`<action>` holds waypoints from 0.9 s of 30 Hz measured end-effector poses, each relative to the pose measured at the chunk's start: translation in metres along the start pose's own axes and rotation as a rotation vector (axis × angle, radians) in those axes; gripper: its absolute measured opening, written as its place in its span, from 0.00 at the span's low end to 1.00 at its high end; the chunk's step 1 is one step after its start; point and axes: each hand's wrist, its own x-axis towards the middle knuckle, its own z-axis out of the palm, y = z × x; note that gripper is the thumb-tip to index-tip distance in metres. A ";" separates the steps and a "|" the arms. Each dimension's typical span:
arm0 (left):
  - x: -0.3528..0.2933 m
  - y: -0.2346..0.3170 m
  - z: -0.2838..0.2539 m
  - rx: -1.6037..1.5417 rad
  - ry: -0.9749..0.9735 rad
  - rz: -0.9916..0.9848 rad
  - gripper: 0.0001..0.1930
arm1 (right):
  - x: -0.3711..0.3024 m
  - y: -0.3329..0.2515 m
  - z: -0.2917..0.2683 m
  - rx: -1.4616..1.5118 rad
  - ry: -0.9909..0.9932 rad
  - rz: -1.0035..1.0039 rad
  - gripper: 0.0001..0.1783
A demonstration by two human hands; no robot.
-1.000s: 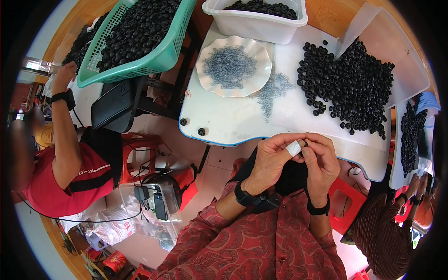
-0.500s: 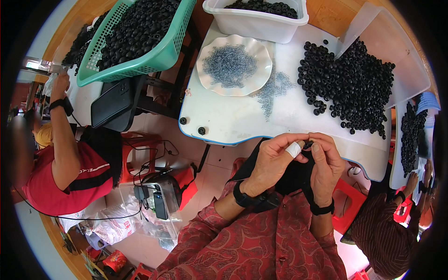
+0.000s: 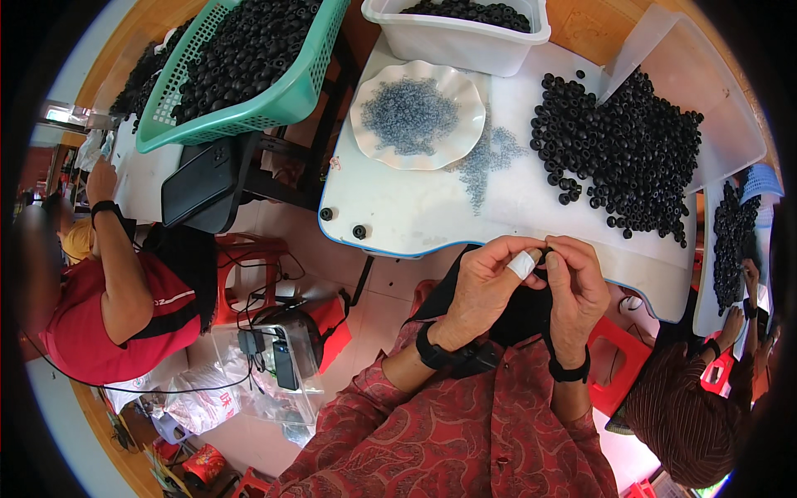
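My left hand (image 3: 491, 278) and my right hand (image 3: 578, 286) meet just beyond the table's near edge, fingertips almost touching. A small black ring-shaped part (image 3: 545, 252) is pinched between them, mostly hidden by the fingers. White tape wraps a finger or thumb of my left hand. On the table, a big heap of black ring-shaped parts (image 3: 618, 149) spreads at the right. Two single black parts (image 3: 359, 231) stand near the left edge. A wavy-rimmed white plate (image 3: 465, 145) holds many tiny clear bluish rings (image 3: 409, 114), and more of them lie loose beside it.
A white tub (image 3: 465, 48) of black parts stands at the back. A translucent bin (image 3: 714, 108) lies tipped behind the heap. At the left are a green basket (image 3: 249, 124) full of black parts and a black phone (image 3: 199, 184). Co-workers sit on both sides.
My fingers have shifted slightly around the black part, which now shows less. The left co-worker's arm has moved, and another hand has appeared over the far-right table.
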 end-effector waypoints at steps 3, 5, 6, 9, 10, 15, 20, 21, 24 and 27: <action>0.000 0.000 -0.001 0.007 -0.008 -0.004 0.11 | 0.001 -0.005 0.001 -0.011 0.007 0.029 0.08; -0.001 0.001 -0.001 0.019 0.009 -0.033 0.11 | 0.002 -0.007 0.001 0.011 -0.004 0.096 0.11; -0.001 0.001 -0.001 0.019 0.009 -0.033 0.11 | 0.002 -0.005 0.000 0.010 -0.004 0.096 0.11; 0.000 -0.001 -0.001 0.012 0.003 -0.043 0.11 | 0.002 0.001 -0.003 0.020 -0.033 0.095 0.13; 0.000 -0.001 -0.001 0.025 0.003 -0.045 0.11 | 0.003 0.000 -0.002 0.019 -0.030 0.089 0.13; 0.001 -0.002 -0.003 0.039 0.008 -0.067 0.10 | 0.007 -0.003 -0.006 -0.029 -0.106 0.076 0.12; 0.001 -0.008 -0.008 -0.137 -0.012 -0.172 0.12 | 0.006 -0.004 -0.007 0.061 -0.089 0.141 0.07; 0.002 -0.008 -0.008 -0.137 -0.012 -0.172 0.12 | 0.006 -0.004 -0.007 0.060 -0.089 0.141 0.07; 0.002 -0.008 -0.007 -0.149 -0.009 -0.179 0.12 | 0.005 -0.005 -0.008 0.115 -0.084 0.177 0.07; 0.002 -0.007 -0.006 -0.233 -0.009 -0.187 0.12 | 0.004 -0.005 -0.008 0.146 -0.066 0.188 0.07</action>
